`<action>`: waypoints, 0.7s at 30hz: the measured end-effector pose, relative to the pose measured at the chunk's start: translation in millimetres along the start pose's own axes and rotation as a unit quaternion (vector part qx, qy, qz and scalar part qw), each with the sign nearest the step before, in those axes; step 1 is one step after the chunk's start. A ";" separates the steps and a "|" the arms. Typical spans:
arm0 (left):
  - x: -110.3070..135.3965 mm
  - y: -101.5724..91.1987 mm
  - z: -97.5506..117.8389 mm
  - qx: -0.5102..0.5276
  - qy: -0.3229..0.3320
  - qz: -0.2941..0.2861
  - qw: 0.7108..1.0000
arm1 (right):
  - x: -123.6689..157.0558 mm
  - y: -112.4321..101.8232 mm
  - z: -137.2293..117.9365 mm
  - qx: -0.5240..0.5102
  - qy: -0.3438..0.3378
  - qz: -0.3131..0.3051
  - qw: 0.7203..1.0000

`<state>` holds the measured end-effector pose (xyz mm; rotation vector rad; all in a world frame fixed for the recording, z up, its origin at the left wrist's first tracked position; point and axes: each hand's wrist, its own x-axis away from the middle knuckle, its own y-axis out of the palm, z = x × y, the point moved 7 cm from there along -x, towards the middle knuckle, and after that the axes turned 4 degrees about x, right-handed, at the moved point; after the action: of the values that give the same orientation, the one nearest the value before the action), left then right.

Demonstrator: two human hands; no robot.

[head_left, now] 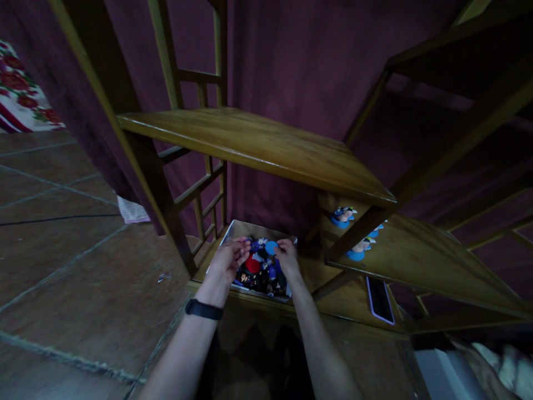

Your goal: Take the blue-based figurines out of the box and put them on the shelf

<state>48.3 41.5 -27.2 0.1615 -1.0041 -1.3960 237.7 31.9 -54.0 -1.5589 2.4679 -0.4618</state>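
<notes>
A white cardboard box [235, 229] full of small figurines [260, 278] sits on the bottom wooden shelf. Above its left side is my left hand [230, 256], its fingers apart and nothing visible between them. My right hand [287, 255] pinches a round blue disc [271, 247], which looks like a figurine's base, over the right part of the box. A red round piece [252, 263] shows among the dark and blue figurines. Fine detail inside the box is too dim to make out.
Figurines on blue bases [357, 250] stand on the middle-right shelf [416, 255]. A phone [380, 300] lies on the bottom shelf. An upper shelf board [250, 139] overhangs the box, and a slanted wooden post [353, 230] rises to the right. A purple curtain [283, 66] hangs behind.
</notes>
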 end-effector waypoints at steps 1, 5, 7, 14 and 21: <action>1.4 1.9 -2.6 -0.029 0.003 -0.004 1.000 | 3.4 -0.4 -3.1 -0.037 0.002 -0.017 0.999; 7.8 11.0 -18.3 -0.126 0.005 -0.024 0.992 | 21.6 1.1 -15.0 -0.108 -0.015 -0.063 0.992; 9.8 15.2 -26.4 -0.150 0.002 -0.039 0.988 | 29.8 0.7 -20.9 -0.090 -0.040 -0.054 0.994; 3.9 17.7 -26.9 -0.078 0.014 -0.067 0.995 | 47.9 15.2 -50.8 -0.017 -0.155 -0.108 0.982; -8.5 -12.8 19.2 -0.009 0.082 0.018 0.996 | 32.0 10.8 -31.2 0.015 -0.113 -0.095 0.989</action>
<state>27.4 54.5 -27.9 0.2390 -0.8536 -1.3357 204.9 12.4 -28.5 -1.7362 2.1479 -0.3286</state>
